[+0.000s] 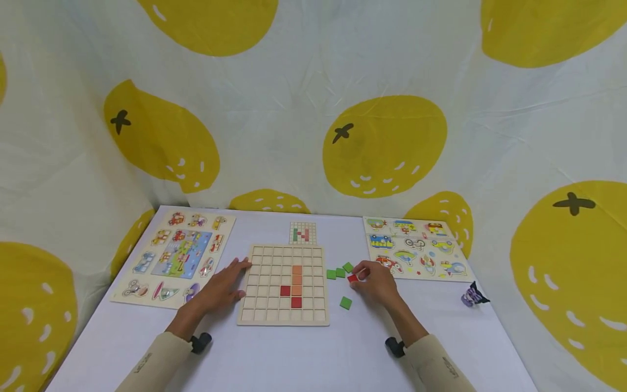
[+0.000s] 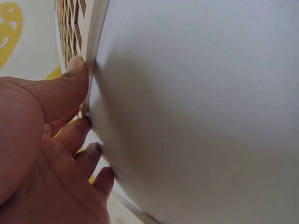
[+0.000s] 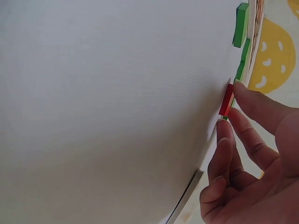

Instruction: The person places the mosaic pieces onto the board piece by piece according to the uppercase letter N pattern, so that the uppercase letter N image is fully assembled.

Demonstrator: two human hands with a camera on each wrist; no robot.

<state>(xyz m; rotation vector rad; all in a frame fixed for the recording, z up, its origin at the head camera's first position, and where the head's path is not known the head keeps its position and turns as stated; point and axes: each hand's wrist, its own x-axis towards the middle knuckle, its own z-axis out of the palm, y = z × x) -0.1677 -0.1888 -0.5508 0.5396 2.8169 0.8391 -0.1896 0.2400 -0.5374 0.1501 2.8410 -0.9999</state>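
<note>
A wooden grid board [image 1: 283, 322] lies at the middle of the table, with orange tiles [image 1: 296, 280] in a column and two red tiles [image 1: 296, 302] in its squares. At the board's left edge rests my left hand [image 1: 222, 288]; its thumb [image 2: 77, 88] touches the side of the board, fingers loosely bent by the tabletop. My right hand [image 1: 378, 280], right of the board, pinches a red square tile [image 3: 226, 99] between thumb and finger, close over the table. Several green tiles [image 1: 331, 274] lie between the board and this hand, one [image 1: 345, 302] nearer to me.
Behind the board is a small pattern card [image 1: 303, 233] with coloured squares. A vehicle puzzle board [image 1: 168, 256] lies at the left and another picture puzzle [image 1: 416, 250] at the back right. A small purple figure [image 1: 472, 295] stands near the right edge.
</note>
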